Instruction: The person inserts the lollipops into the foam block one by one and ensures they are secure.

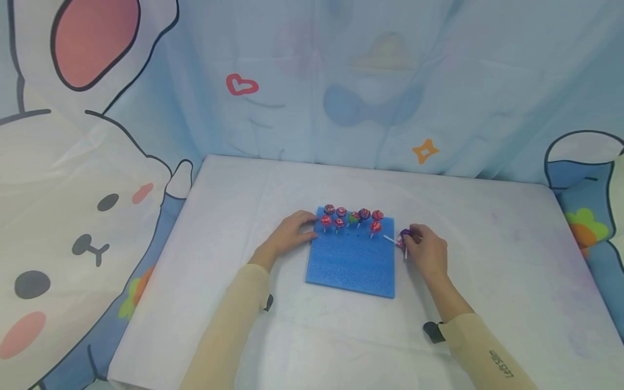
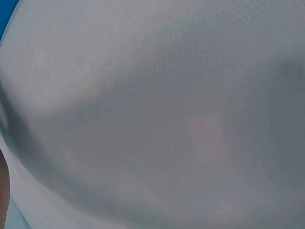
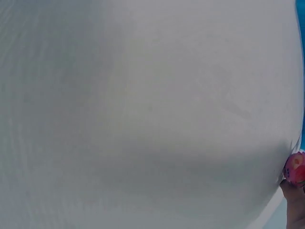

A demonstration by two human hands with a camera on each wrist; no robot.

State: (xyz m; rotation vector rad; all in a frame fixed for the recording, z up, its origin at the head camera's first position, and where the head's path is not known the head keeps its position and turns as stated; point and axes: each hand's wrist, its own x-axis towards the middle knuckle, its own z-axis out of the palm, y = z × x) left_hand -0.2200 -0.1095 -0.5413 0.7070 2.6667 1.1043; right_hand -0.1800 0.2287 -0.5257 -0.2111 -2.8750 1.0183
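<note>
A flat blue foam board [image 1: 351, 265] lies on the table. Several wrapped lollipops stand upright in its far part, among them a green one [image 1: 353, 218] and a red one [image 1: 375, 226]. At the board's left edge my left hand [image 1: 290, 233] rests with its fingers extended, fingertips right at the rim. Just off the right edge my right hand [image 1: 428, 250] pinches a lollipop [image 1: 405, 233] with a dark purple wrapper. White sticks show there, one pointing left and one down. In the right wrist view, a pink lollipop [image 3: 295, 169] shows at the fingertips.
A white cloth covers the table [image 1: 502, 260] on all sides of the board. Behind it hangs a light blue printed curtain [image 1: 302, 119], with a cartoon rabbit on the left side. Small dark holes dot the board in front of the lollipops.
</note>
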